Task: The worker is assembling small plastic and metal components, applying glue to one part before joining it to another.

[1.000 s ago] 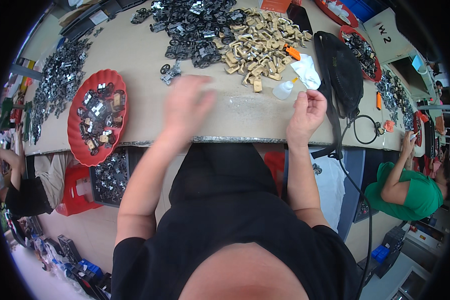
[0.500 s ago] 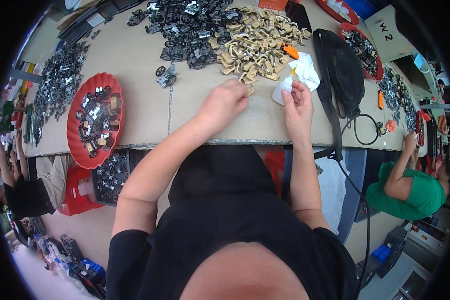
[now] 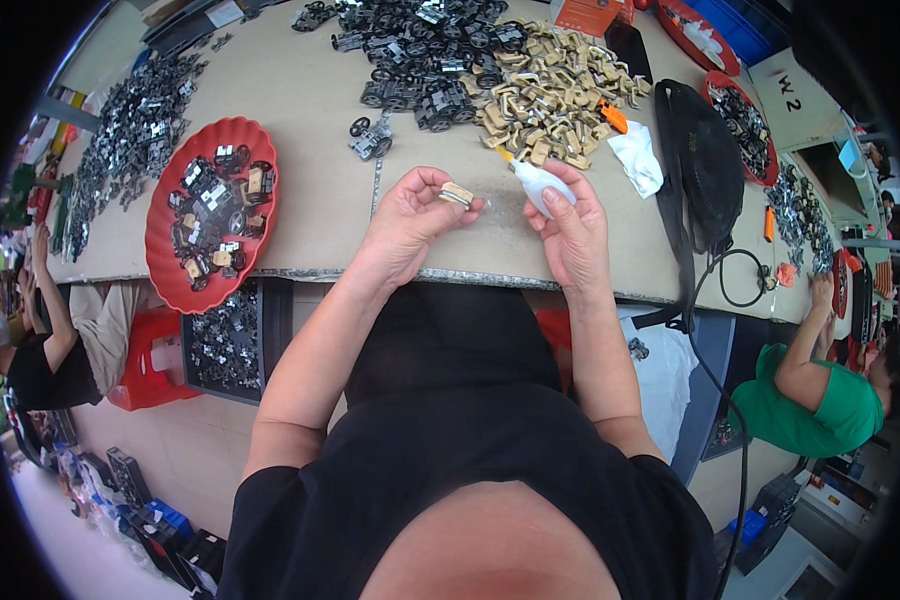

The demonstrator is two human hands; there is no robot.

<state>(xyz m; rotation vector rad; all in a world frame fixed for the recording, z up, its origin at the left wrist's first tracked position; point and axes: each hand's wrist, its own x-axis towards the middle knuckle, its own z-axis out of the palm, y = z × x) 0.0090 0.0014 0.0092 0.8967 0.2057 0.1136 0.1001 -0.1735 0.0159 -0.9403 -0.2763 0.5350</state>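
Observation:
Between the thumb and fingers of my left hand (image 3: 402,228) is a small tan plastic part (image 3: 457,194), held just above the table. My right hand (image 3: 580,235) grips a white squeeze bottle (image 3: 543,184) with a thin yellow nozzle. The bottle is tilted, its nozzle pointing up and left, apart from the tan part. Beyond both hands lies a heap of similar tan parts (image 3: 555,90). Left of that heap are piled dark toy-car chassis with wheels (image 3: 410,60). One chassis (image 3: 370,140) lies alone nearer my left hand.
A red scalloped dish (image 3: 158,240) with assembled pieces stands at the left, near small metallic parts (image 3: 135,130). To the right are an orange-handled tool (image 3: 613,117), a white tissue (image 3: 637,160) and a black bag (image 3: 705,150). People work on both sides; one wears green (image 3: 810,400).
My left hand has come back from the tan heap's near edge, now holding a tan part. The bottle has moved left and tipped, swinging its nozzle toward the left.

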